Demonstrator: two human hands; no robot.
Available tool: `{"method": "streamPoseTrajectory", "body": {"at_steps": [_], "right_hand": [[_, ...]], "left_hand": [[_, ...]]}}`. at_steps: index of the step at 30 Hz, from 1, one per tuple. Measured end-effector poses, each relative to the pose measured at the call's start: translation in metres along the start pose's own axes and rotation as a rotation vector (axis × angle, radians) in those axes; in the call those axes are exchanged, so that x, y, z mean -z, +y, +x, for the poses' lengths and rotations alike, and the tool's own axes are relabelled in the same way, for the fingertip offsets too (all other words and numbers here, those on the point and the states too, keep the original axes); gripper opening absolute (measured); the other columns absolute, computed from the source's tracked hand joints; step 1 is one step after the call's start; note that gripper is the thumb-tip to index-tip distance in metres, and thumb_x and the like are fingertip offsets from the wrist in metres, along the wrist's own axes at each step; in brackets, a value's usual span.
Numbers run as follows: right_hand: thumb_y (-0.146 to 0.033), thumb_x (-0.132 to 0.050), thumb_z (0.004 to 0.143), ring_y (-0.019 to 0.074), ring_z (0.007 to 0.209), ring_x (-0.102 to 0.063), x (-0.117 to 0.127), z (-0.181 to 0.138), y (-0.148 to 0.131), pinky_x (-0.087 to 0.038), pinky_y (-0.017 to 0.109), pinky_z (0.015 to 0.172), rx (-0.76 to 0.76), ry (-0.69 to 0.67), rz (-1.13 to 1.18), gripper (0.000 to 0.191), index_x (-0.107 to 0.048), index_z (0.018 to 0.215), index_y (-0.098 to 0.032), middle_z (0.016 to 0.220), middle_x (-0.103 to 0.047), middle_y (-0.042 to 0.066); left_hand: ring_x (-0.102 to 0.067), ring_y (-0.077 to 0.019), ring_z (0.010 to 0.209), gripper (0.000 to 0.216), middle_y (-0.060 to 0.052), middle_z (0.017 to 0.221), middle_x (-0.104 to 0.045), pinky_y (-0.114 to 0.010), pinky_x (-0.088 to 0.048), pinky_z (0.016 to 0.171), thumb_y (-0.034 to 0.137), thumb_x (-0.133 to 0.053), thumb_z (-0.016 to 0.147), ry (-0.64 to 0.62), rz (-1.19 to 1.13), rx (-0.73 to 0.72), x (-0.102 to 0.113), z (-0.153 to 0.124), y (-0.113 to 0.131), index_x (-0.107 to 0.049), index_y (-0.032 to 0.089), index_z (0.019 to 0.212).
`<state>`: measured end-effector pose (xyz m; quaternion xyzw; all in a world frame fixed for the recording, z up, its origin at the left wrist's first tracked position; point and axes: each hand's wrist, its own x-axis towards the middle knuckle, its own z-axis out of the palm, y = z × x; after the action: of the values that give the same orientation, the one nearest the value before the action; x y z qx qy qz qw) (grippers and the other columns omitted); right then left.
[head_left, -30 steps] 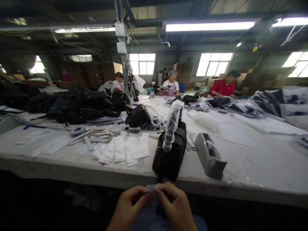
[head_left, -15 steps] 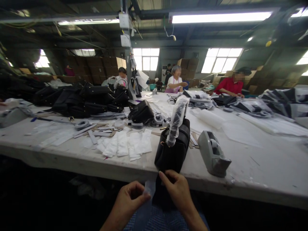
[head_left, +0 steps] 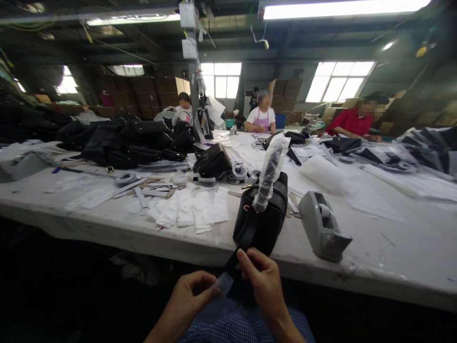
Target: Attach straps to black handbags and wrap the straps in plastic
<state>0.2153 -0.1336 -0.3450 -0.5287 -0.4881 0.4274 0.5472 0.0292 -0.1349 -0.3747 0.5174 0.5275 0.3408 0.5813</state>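
Note:
A black handbag [head_left: 262,231] stands at the table's front edge, its raised handle [head_left: 268,174] wrapped in clear plastic. From its near side a black strap [head_left: 233,262] slopes down toward my lap. My right hand [head_left: 266,278] pinches this strap between thumb and fingers. Lower and to the left, my left hand [head_left: 193,297] grips a translucent plastic sleeve [head_left: 224,284] by its upper end. The strap's lower part meets the mouth of the sleeve; whether it is inside, I cannot tell. A grey tape dispenser [head_left: 323,228] sits to the right of the bag.
Left of the bag lie flat white plastic sleeves [head_left: 185,209] and card strips [head_left: 160,186]. Behind them are another black bag [head_left: 213,161], tape rolls [head_left: 125,179] and a heap of black bags [head_left: 124,143]. Several co-workers are across the table, near wrapping sheets [head_left: 324,174].
The strap, earlier hanging down by my right hand, now slants left to the sleeve. My left hand has brought the sleeve's mouth slightly right. The whole view has shifted a little.

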Motion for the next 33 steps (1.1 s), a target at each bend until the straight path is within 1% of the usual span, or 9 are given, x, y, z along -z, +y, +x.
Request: {"method": "streamPoseTrajectory", "body": {"at_steps": [9, 14, 18, 21, 24, 27, 29, 31, 33], "right_hand": [[-0.048, -0.066, 0.082, 0.0104, 0.050, -0.042, 0.001, -0.003, 0.006, -0.033, 0.022, 0.048, -0.008, 0.010, -0.022, 0.041, -0.056, 0.057, -0.018, 0.054, -0.044, -0.004], [-0.048, -0.065, 0.083, 0.0107, 0.050, -0.042, 0.000, -0.007, 0.002, -0.033, 0.022, 0.048, -0.004, 0.032, -0.064, 0.042, -0.053, 0.056, -0.018, 0.053, -0.043, -0.004], [-0.049, -0.064, 0.083, 0.0105, 0.050, -0.040, 0.001, -0.007, 0.002, -0.031, 0.023, 0.048, -0.004, 0.021, -0.105, 0.042, -0.052, 0.057, -0.019, 0.053, -0.042, -0.005], [-0.050, -0.064, 0.083, 0.0109, 0.053, -0.039, 0.003, -0.005, 0.006, -0.031, 0.023, 0.049, -0.005, 0.003, -0.133, 0.043, -0.052, 0.058, -0.019, 0.056, -0.041, -0.005], [-0.052, -0.059, 0.087, 0.0122, 0.057, -0.043, 0.008, -0.002, 0.010, -0.034, 0.023, 0.053, 0.023, -0.007, -0.174, 0.042, -0.057, 0.062, -0.018, 0.059, -0.046, -0.003], [-0.054, -0.049, 0.092, 0.0128, 0.055, -0.045, 0.017, -0.001, 0.011, -0.035, 0.024, 0.053, 0.036, 0.049, -0.214, 0.046, -0.058, 0.064, -0.018, 0.058, -0.049, -0.003], [-0.056, -0.047, 0.092, 0.0133, 0.053, -0.046, 0.023, 0.000, 0.010, -0.036, 0.024, 0.053, 0.029, 0.099, -0.246, 0.049, -0.060, 0.064, -0.018, 0.056, -0.051, -0.002], [-0.057, -0.047, 0.092, 0.0150, 0.054, -0.051, 0.028, 0.003, 0.008, -0.038, 0.024, 0.052, 0.019, 0.131, -0.275, 0.049, -0.066, 0.070, -0.018, 0.058, -0.056, 0.000], [-0.058, -0.049, 0.090, 0.0186, 0.060, -0.059, 0.031, 0.007, 0.004, -0.043, 0.025, 0.056, 0.024, 0.146, -0.290, 0.047, -0.073, 0.081, -0.018, 0.063, -0.064, 0.002]], "left_hand": [[-0.067, -0.0236, 0.072, 0.028, -0.009, 0.075, -0.076, -0.029, -0.049, 0.066, 0.038, -0.081, 0.066, -0.017, 0.004, -0.002, -0.001, -0.001, 0.000, -0.076, 0.013, 0.076], [-0.069, -0.0257, 0.075, 0.027, -0.010, 0.079, -0.077, -0.030, -0.050, 0.069, 0.037, -0.080, 0.067, -0.010, -0.019, -0.016, 0.001, 0.001, -0.004, -0.076, 0.013, 0.079], [-0.069, -0.0259, 0.078, 0.027, -0.010, 0.083, -0.078, -0.030, -0.051, 0.071, 0.037, -0.079, 0.069, -0.040, -0.069, 0.004, -0.003, 0.001, 0.001, -0.077, 0.013, 0.082], [-0.069, -0.0256, 0.080, 0.026, -0.009, 0.084, -0.078, -0.030, -0.051, 0.073, 0.037, -0.078, 0.071, -0.054, -0.115, 0.003, -0.009, 0.001, 0.007, -0.078, 0.014, 0.084], [-0.069, -0.0236, 0.077, 0.028, -0.009, 0.082, -0.078, -0.028, -0.050, 0.069, 0.038, -0.077, 0.072, -0.042, -0.160, -0.010, -0.018, 0.005, 0.013, -0.078, 0.013, 0.085], [-0.069, -0.0213, 0.073, 0.031, -0.008, 0.081, -0.078, -0.025, -0.049, 0.065, 0.041, -0.077, 0.074, -0.041, -0.227, -0.016, -0.029, 0.013, 0.019, -0.077, 0.013, 0.087], [-0.069, -0.0199, 0.072, 0.033, -0.009, 0.080, -0.078, -0.024, -0.049, 0.063, 0.042, -0.077, 0.074, -0.049, -0.289, -0.019, -0.037, 0.021, 0.025, -0.077, 0.012, 0.088], [-0.069, -0.0190, 0.069, 0.035, -0.009, 0.078, -0.078, -0.023, -0.049, 0.061, 0.043, -0.077, 0.074, -0.058, -0.348, -0.028, -0.045, 0.031, 0.033, -0.076, 0.011, 0.090], [-0.069, -0.0188, 0.068, 0.036, -0.009, 0.077, -0.077, -0.024, -0.050, 0.061, 0.043, -0.079, 0.073, -0.052, -0.413, -0.052, -0.053, 0.042, 0.041, -0.076, 0.011, 0.090]]}}
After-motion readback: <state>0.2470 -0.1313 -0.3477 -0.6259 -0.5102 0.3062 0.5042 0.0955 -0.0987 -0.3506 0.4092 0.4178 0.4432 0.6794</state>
